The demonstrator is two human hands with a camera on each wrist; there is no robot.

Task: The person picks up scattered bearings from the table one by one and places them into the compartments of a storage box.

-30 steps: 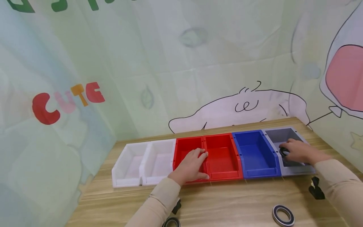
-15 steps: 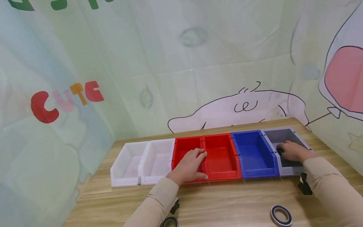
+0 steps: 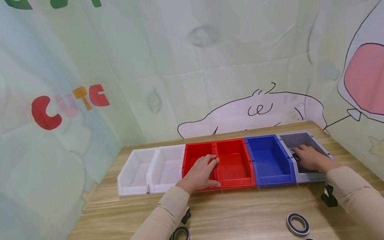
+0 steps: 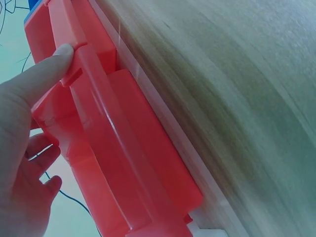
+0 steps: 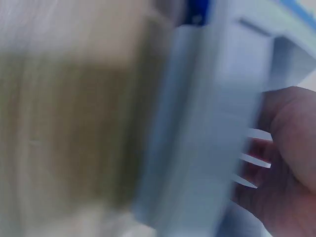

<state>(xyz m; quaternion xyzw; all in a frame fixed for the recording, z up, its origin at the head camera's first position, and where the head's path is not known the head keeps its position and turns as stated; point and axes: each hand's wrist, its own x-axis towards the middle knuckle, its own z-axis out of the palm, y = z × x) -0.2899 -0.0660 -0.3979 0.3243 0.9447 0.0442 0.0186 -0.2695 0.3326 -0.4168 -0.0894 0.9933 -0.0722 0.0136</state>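
My right hand (image 3: 309, 157) reaches down into the grey bin (image 3: 318, 176) at the right end of the row. It pinches a dark ring-shaped bearing (image 3: 296, 157), mostly hidden by the fingers in the head view. The blurred right wrist view shows that hand (image 5: 286, 158) behind the bin's front wall, with no bearing visible. My left hand (image 3: 200, 173) lies over the left red bin (image 3: 195, 150), fingertips at the divider beside the right red bin (image 3: 234, 160). In the left wrist view its thumb (image 4: 54, 61) rests on the red front rim, fingers loosely bent behind.
A blue bin (image 3: 268, 160) stands between the red and grey bins, and two white bins (image 3: 168, 166) are at the left. Bearings (image 3: 298, 225) lie on the wooden table (image 3: 240, 206) near the front, one bearing (image 3: 181, 234) beside the left sleeve. A printed cloth (image 3: 150, 66) hangs behind.
My right hand has shifted slightly left within the grey bin, and its bearing shows less than before. The left hand stays on the red bins. Another bearing's edge now shows at the bottom.
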